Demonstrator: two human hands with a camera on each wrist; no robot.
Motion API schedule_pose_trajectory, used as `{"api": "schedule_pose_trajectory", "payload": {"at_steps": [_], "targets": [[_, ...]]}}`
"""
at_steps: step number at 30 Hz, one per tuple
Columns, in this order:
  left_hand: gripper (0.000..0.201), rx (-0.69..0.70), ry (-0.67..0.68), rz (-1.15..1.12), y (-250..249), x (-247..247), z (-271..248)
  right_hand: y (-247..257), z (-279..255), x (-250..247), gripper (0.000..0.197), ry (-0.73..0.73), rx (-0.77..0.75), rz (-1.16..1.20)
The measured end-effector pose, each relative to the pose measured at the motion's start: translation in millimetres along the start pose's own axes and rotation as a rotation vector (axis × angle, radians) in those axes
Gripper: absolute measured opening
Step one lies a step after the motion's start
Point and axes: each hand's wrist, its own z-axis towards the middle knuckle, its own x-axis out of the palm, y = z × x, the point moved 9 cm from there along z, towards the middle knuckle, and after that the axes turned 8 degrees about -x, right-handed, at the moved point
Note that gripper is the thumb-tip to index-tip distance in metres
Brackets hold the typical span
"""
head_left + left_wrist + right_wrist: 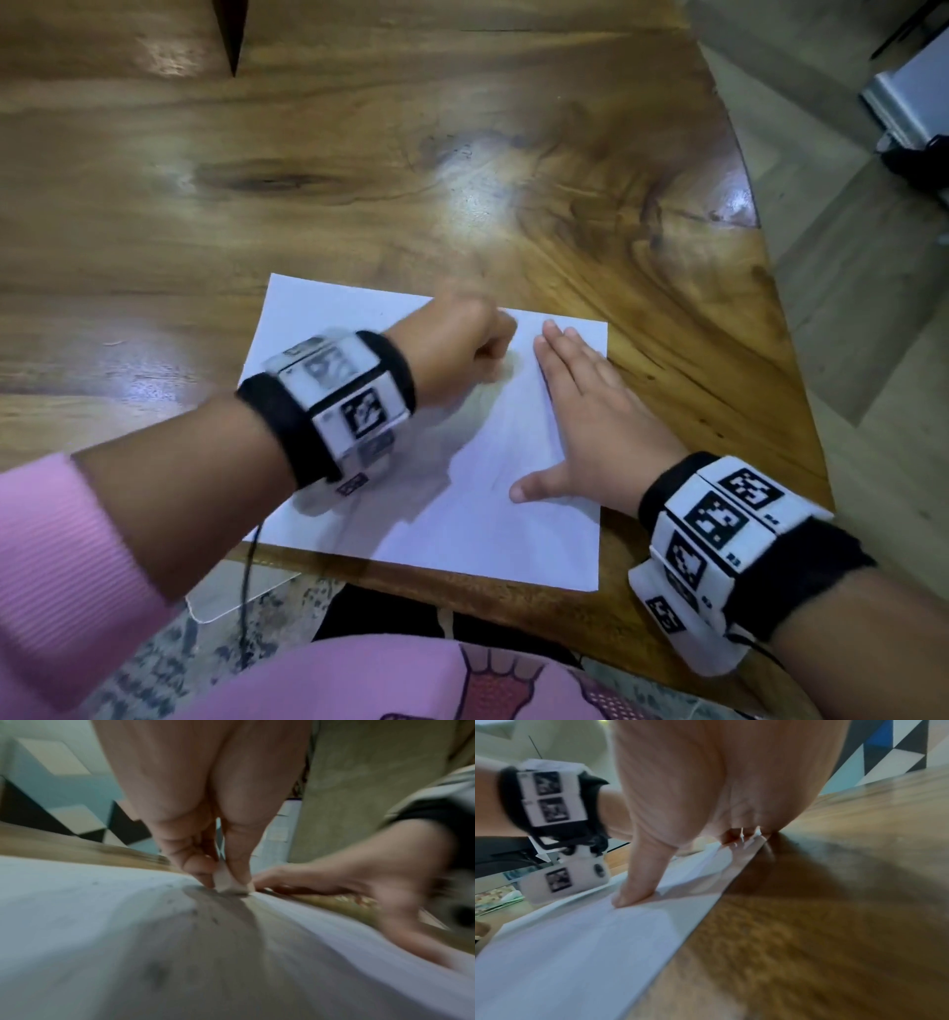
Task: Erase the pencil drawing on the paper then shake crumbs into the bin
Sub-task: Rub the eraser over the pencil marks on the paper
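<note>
Paper near table edge; left hand pinches eraser, right hand flat.

Eraser: mostly hidden between my left hand fingers; unseen from the head view behind my fist. Left hand: motion-blurred. Pencil drawing on the paper: too faint to make out. Dark specks on the paper: blurred. My right hand fingertips: hidden in the right wrist view.
</note>
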Motion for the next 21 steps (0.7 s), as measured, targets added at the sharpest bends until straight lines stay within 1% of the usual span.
{"api": "schedule_pose_trajectory", "payload": {"at_steps": [2, 3, 4, 5, 8, 9, 10, 11, 14, 15, 16, 17, 19, 20, 21], "targets": [[0.008, 0.065, 0.164, 0.049, -1, 19, -19, 0, 0, 0, 0.136, -0.005, -0.003, 0.007], [0.008, 0.074, 0.203, 0.071, 1, 24, -22, 1, 0, 0, 0.136, -0.004, -0.006, 0.005], [0.006, 0.069, 0.198, 0.077, 1, 22, -19, 1, 0, 0, 0.136, -0.001, -0.008, 0.0], [0.004, 0.053, 0.162, 0.069, 0, 17, -10, 1, 0, 0, 0.136, 0.003, -0.008, -0.006], [0.002, -0.04, -0.031, 0.038, -5, -8, 22, 1, -1, 0, 0.136, 0.005, 0.0, -0.011], [0.001, -0.055, -0.055, 0.036, -5, -12, 26, 1, -1, 0, 0.135, 0.005, 0.0, -0.016], [0.003, -0.049, -0.049, 0.035, -6, -11, 23, 1, -1, 0, 0.135, 0.006, -0.001, -0.02], [0.007, -0.024, -0.013, 0.038, -5, -6, 15, 2, -1, -1, 0.135, 0.003, -0.002, -0.02], [0.005, 0.027, 0.158, 0.052, 2, 18, -20, 1, -1, -2, 0.135, -0.014, -0.005, -0.016], [0.005, 0.017, 0.176, 0.051, 5, 22, -25, 1, -1, -2, 0.135, -0.015, -0.007, -0.017], [0.004, 0.003, 0.147, 0.041, 7, 19, -23, 1, -1, -2, 0.135, -0.014, -0.012, -0.019], [0.003, -0.017, 0.085, 0.026, 8, 12, -16, 1, -1, -1, 0.134, -0.011, -0.017, -0.019], [0.002, -0.075, -0.081, 0.015, 10, -8, 2, 1, -2, -1, 0.131, -0.01, -0.022, -0.009], [0.004, -0.101, -0.137, 0.019, 11, -16, 7, 1, -2, -1, 0.13, -0.01, -0.023, -0.005], [0.005, -0.113, -0.141, 0.02, 13, -17, 7, 1, -2, -1, 0.13, -0.007, -0.024, -0.005]]}}
